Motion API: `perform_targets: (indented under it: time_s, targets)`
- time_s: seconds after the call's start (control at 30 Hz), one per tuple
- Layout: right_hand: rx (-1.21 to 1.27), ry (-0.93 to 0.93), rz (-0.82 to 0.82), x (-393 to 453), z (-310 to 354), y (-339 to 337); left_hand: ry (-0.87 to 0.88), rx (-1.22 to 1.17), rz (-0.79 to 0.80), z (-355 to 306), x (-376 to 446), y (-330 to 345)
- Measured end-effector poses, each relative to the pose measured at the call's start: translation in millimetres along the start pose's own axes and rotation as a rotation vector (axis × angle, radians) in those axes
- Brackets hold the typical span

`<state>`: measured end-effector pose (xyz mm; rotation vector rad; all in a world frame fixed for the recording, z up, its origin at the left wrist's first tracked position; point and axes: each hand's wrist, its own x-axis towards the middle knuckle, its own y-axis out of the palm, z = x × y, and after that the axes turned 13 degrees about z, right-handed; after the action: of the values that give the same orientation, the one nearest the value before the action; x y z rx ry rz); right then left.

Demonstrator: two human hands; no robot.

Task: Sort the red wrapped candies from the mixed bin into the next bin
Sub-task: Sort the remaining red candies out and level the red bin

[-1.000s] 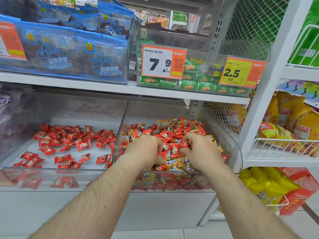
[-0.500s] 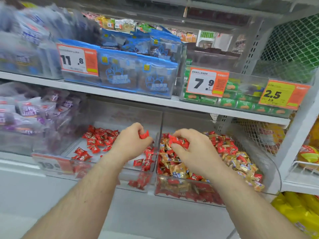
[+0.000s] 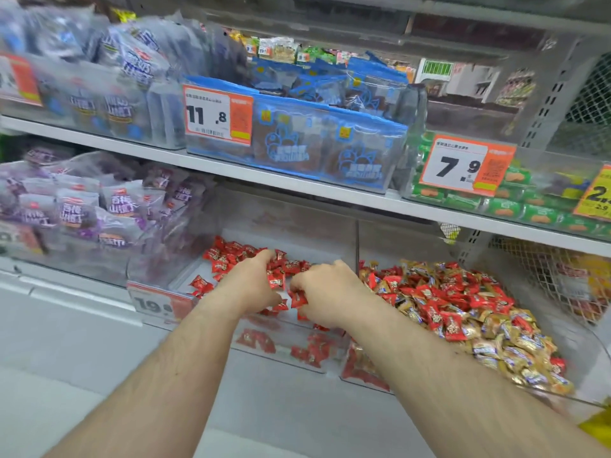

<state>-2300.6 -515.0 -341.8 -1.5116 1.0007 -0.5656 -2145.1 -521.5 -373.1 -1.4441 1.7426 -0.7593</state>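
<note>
Both hands are over the clear plastic bin on the left [image 3: 231, 338], which holds only red wrapped candies [image 3: 231, 254]: the left hand [image 3: 246, 285] pinches one red candy, and the right hand [image 3: 325, 292] grips a few more in curled fingers. Just beside it on the right, the clear mixed bin [image 3: 591, 352] is heaped with red and gold wrapped candies [image 3: 463, 312]. Behind and above, a white metal shelf [image 3: 297, 185] carries blue-trimmed clear snack packs [image 3: 317, 143] and orange price tags [image 3: 218, 115].

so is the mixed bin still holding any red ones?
Yes. The mixed bin holds many red candies scattered among the gold ones.
</note>
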Motion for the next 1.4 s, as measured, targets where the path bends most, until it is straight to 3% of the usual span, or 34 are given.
perform_targets:
  time_s: [0.1,0.2,0.3,0.4,0.53,0.63,0.87,1.0,1.1,1.17,1.27,1.4]
  targets:
    - [0.047,-0.01,-0.03,-12,-6,1,0.061,-0.009,-0.067,-9,-1,0]
    - [0.151,-0.001,-0.236,-36,-19,5,0.176,-0.063,-0.134,-33,-4,4]
    - [0.295,0.108,-0.458,-69,-40,12,0.297,-0.055,-0.191,-64,-9,14]
    - [0.48,0.27,-0.563,-100,-69,25,0.416,0.02,-0.237,-99,-15,29]
    - [0.613,0.571,-0.452,-134,-109,42,0.499,0.123,-0.25,-138,-11,56]
    - [0.637,0.7,-0.311,-144,-127,57,0.443,0.238,-0.204,-154,-3,74]
    - [0.512,0.669,-0.065,-141,-135,72,0.197,0.538,-0.163,-171,12,90]
    - [0.471,0.649,-0.057,-135,-133,74,0.17,0.554,-0.153,-174,13,92]
    - [0.487,0.614,-0.133,-136,-130,74,0.227,0.462,-0.169,-169,14,91]
    - [0.558,0.584,-0.204,-140,-129,74,0.311,0.268,-0.167,-166,13,86]
    - [0.844,0.614,-0.428,-152,-139,68,0.393,0.053,-0.091,-167,8,80]
    - [1.138,0.748,-0.687,-165,-161,63,0.384,0.011,0.013,-175,4,85]
